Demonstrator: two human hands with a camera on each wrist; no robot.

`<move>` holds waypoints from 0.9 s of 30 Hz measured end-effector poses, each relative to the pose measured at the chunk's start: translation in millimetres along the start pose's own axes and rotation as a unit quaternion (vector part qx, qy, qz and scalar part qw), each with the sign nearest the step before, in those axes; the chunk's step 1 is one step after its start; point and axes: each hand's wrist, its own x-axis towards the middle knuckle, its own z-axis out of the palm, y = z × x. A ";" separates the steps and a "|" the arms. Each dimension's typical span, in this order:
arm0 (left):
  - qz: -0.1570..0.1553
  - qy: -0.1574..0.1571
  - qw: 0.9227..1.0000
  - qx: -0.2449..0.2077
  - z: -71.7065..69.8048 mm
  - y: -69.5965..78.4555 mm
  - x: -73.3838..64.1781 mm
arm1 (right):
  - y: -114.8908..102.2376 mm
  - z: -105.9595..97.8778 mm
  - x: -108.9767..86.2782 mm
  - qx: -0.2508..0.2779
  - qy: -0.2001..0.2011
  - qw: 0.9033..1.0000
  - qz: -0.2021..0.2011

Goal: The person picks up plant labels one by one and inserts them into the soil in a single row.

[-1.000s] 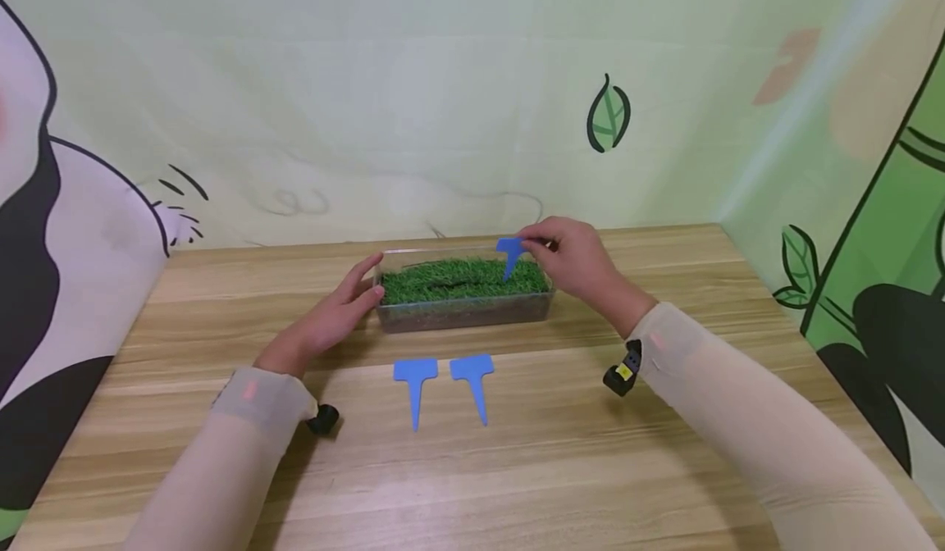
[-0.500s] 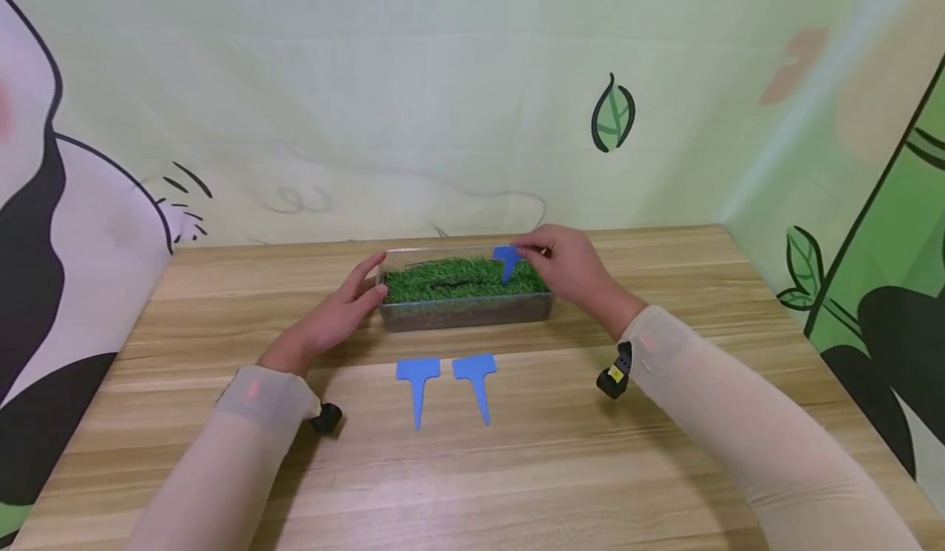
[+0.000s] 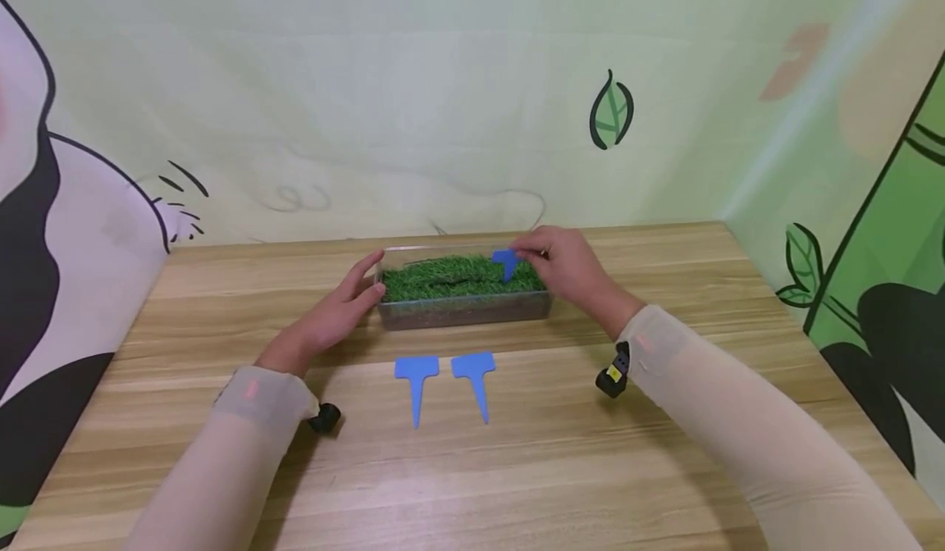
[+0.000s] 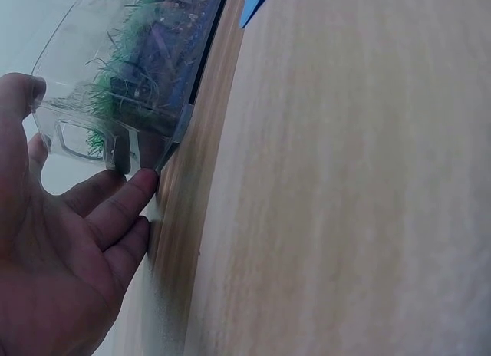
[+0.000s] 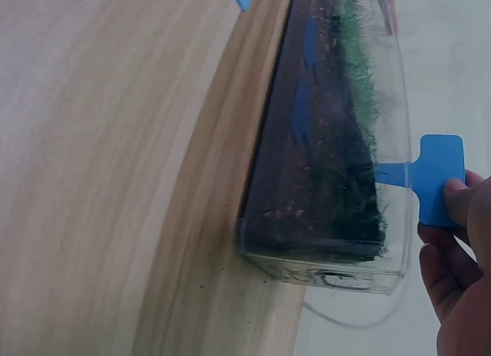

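My right hand (image 3: pixel 572 264) pinches the head of a blue T-shaped plant label (image 5: pixel 439 179) between thumb and fingers. The label stands over the right part of green grass (image 3: pixel 435 276) in a clear plastic box (image 3: pixel 465 313), its stem's lower end hidden in the blades. At the box's left end, my left hand (image 3: pixel 335 313) rests with extended fingers (image 4: pixel 115 210) against the end wall and the thumb at the rim. Two more blue plant labels, a left one (image 3: pixel 417 383) and a right one (image 3: pixel 476 379), lie flat in front of the box, points toward me.
Dark soil (image 5: pixel 314 195) shows through the box wall below the grass. The wood-grain table (image 3: pixel 517 469) ends just behind the box at a pale green printed wall covering (image 3: pixel 413 125). Wrist cameras are strapped on both arms, a left one (image 3: pixel 325 418) and a right one (image 3: pixel 611 380).
My right hand has come down slightly and to the left with the blue plant label, whose stem now shows less above the grass. My left hand has stayed at the box's end.
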 end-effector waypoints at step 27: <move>0.003 0.000 1.000 -0.004 0.4 -2.1 -0.6 | 3.2 6.0 2.5 -0.050 -0.014 0.999 -0.016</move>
